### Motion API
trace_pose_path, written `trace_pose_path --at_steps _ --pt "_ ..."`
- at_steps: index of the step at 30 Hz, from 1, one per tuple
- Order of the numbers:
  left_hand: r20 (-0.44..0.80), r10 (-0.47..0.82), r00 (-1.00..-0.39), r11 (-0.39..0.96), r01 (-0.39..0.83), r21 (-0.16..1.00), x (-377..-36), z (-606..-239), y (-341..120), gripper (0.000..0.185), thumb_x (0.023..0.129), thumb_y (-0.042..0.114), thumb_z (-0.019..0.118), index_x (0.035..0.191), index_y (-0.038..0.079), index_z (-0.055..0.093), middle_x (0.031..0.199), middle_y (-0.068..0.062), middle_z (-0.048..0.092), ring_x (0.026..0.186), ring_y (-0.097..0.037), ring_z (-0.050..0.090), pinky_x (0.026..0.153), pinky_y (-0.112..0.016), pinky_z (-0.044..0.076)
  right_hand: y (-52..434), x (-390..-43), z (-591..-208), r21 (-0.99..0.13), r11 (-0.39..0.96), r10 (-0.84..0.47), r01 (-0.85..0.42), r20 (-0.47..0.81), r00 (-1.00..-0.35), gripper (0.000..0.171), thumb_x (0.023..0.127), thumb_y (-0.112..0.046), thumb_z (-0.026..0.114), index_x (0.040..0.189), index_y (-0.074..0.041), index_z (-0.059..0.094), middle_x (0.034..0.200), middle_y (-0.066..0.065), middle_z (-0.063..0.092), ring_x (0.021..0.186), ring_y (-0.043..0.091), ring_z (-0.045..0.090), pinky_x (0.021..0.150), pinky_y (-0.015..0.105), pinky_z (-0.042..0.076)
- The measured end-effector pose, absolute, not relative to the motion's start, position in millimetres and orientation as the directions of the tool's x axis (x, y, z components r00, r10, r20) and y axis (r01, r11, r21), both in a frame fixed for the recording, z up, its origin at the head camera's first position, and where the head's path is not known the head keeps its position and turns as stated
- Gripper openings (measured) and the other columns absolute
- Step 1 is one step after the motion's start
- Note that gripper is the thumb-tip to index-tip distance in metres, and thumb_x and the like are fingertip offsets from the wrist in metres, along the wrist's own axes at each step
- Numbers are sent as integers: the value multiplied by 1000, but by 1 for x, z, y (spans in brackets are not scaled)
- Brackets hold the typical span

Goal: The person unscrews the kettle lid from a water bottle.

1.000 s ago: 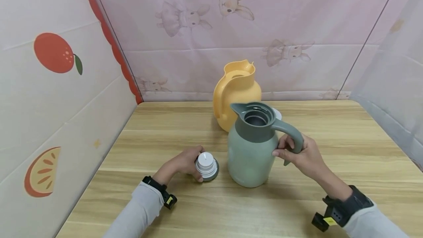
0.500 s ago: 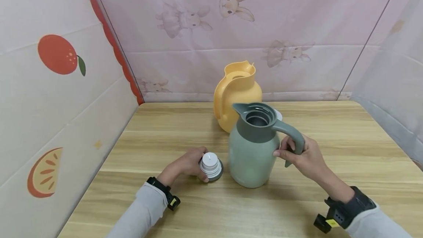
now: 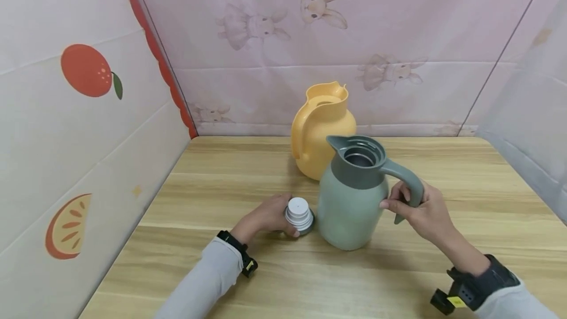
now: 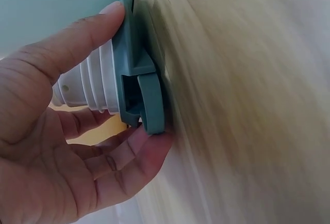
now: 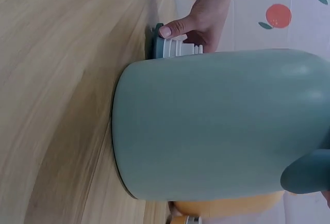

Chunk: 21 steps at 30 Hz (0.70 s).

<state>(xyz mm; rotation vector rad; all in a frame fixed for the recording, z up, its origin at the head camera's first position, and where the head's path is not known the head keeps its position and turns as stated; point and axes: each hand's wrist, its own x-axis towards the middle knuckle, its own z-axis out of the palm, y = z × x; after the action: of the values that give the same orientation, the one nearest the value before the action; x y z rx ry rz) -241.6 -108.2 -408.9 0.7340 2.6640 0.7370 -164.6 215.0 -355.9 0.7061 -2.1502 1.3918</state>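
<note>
A pale green thermos jug (image 3: 352, 206) stands upright on the wooden table, its mouth uncovered and its spout pointing left. My right hand (image 3: 427, 213) holds the lower part of its dark green handle (image 3: 405, 176), with the thumb near the jug's side. Just left of the jug, my left hand (image 3: 272, 215) grips the jug's stopper lid (image 3: 299, 213) by its rim. The lid is upside down, white ridged plug up, dark green cap close over the tabletop. In the left wrist view, the thumb and fingers close around the cap (image 4: 126, 74), which has a small lever (image 4: 151, 102).
A yellow jug (image 3: 325, 132) stands behind the green one, partly covered by it. In the right wrist view, a small orange and white piece (image 5: 184, 220) lies near the yellow jug's base. Printed cloth walls (image 3: 274, 87) border the table (image 3: 230, 171) at the back and sides.
My left hand has slid the lid rightward, nearer to the green jug. The green jug, with my right hand on its handle, has shifted slightly right. The view has also drifted a little.
</note>
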Motion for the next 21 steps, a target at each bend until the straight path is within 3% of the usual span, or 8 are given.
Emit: trace_pose_path --at_steps 8,16,21 --pt "-126 522 -844 755 389 528 -248 -408 -88 76 58 31 87 118 2 51 103 -5 58 96 -22 54 84 -34 42 232 -162 -351 -676 446 -97 -587 615 -782 40 63 18 75 69 -5 43 68 2 56 61 10 50 56 21 39" --pt "-122 494 -861 765 364 531 -253 -410 -68 69 58 33 88 111 5 53 97 -3 59 93 -21 55 82 -33 43 236 -159 -342 -675 470 -66 -569 616 -785 39 61 24 72 68 -2 43 67 4 55 61 9 48 56 19 38" --pt "-143 479 -866 763 330 556 -258 -410 -57 69 58 28 88 114 7 54 102 -3 59 97 -20 53 85 -32 41 239 -156 -336 -674 479 -45 -563 621 -782 39 61 25 70 69 1 42 66 5 55 59 8 46 56 17 38"
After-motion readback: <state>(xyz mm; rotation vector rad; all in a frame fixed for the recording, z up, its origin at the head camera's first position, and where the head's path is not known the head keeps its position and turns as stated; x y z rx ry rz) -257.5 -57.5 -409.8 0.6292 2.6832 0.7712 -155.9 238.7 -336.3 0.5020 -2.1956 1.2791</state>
